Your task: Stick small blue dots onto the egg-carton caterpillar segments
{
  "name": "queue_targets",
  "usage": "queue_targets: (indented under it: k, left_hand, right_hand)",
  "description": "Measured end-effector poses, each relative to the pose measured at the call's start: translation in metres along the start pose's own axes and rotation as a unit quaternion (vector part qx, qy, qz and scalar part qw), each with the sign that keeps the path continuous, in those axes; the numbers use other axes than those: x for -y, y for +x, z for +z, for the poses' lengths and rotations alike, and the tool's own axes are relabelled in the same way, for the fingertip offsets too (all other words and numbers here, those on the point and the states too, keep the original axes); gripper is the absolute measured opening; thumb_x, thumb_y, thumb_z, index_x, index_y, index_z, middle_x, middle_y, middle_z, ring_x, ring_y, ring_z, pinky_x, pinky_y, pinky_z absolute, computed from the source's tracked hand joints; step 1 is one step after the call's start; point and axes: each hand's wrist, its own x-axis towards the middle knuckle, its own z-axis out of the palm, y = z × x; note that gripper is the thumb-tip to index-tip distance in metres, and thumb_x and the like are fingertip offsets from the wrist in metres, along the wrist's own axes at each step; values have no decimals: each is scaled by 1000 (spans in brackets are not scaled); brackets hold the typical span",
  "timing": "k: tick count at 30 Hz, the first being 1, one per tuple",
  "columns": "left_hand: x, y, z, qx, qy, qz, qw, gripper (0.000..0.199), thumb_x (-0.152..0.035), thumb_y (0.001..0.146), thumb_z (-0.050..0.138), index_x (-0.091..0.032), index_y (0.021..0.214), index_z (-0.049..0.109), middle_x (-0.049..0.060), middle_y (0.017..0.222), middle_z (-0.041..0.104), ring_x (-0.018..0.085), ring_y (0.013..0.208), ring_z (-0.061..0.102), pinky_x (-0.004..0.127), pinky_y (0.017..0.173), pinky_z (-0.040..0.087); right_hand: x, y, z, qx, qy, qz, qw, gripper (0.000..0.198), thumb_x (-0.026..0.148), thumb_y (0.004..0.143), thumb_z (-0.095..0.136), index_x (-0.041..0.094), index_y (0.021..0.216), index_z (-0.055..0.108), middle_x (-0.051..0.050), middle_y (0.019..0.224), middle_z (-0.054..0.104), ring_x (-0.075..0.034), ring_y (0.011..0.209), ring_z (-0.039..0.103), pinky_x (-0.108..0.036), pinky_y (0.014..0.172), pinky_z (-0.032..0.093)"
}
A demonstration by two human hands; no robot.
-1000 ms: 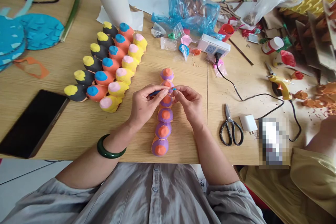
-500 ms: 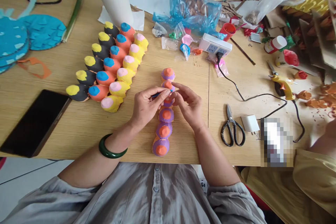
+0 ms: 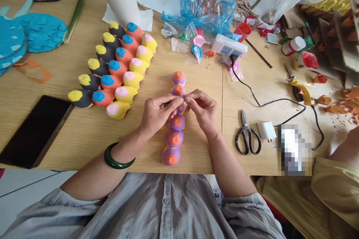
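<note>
My left hand [image 3: 157,111] pinches a blue piece [image 3: 166,104], meeting my right hand's [image 3: 204,111] closed fingertips above the purple-and-orange egg-carton strip [image 3: 174,139], probably for steadier control.

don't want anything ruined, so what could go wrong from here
The left hand and right hand are over the purple-and-orange egg-carton cups, so a dip might nudge or smudge them. The small blue piece in the left hand could drop onto that row. The black phone lies at the table's front edge; a bump might tip it off.
</note>
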Motion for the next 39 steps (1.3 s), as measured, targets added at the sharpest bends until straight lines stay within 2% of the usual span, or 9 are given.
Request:
queue_targets:
  k: [4,8,11,19,22,24,26,34,39]
  left_hand:
    - [-2,-1,0,12,2,-10,1000,40,-45,99,68,-21,68,73,0,60,61,11,51,47,26,51,39]
    - [-1,3,-1,-31,-23,-30,999,36,-49,96,70,-20,77,78,1,67,65,10,52,43,25,47,33]
    - [0,4,-1,-33,-32,-32,998,35,-50,95,72,-20,77,79,1,65,63,10,52,43,25,46,31]
    - [-2,2,-1,-11,10,-5,1000,18,-36,91,77,-23,79,82,0,66,67,13,60,55,26,58,46]
    - [-5,2,-1,-21,22,4,1000,19,-36,91,76,-23,79,81,1,67,68,15,64,59,26,61,47]
    - [-6,2,-1,-24,24,5,999,20,-37,91,76,-23,79,81,1,68,69,15,63,58,26,60,46]
    - [-6,2,-1,-27,23,5,999,21,-39,91,76,-22,79,81,1,68,68,14,60,55,27,57,44]
    - [0,1,-2,-10,2,-9,1000,37,-45,97,71,-21,70,75,0,63,62,10,51,44,27,49,36]
    - [-4,1,-2,-57,65,61,994,19,-38,97,71,-26,102,86,1,80,75,14,67,60,26,65,50]
  right_hand:
    - [5,-1,-1,-19,6,-11,1000,36,58,81,87,25,75,73,2,78,67,-11,63,59,-28,60,56]
    - [6,-1,-1,-38,5,-3,999,40,62,78,88,25,74,72,2,77,68,-11,60,58,-29,58,57]
    - [5,-1,0,-36,7,-5,999,39,60,78,89,25,73,72,2,75,67,-11,59,57,-29,57,56]
    - [9,-4,1,-20,-45,29,998,36,63,83,83,29,74,78,0,73,70,-16,66,60,-33,65,59]
    - [8,-4,0,-9,-31,29,999,40,67,91,72,29,89,83,1,67,66,-15,64,60,-32,64,57]
    - [6,-4,0,-4,-13,32,999,46,69,92,70,28,107,83,3,65,64,-14,62,59,-30,62,55]
    - [6,-3,0,3,-5,39,999,49,70,90,72,27,112,81,3,66,65,-13,62,60,-29,63,56]
    - [4,0,2,-23,31,49,998,41,61,74,91,23,80,74,4,66,67,-10,57,58,-27,57,54]
    - [0,3,-1,-44,13,50,998,42,61,77,88,23,78,70,5,63,63,-10,55,57,-28,58,52]
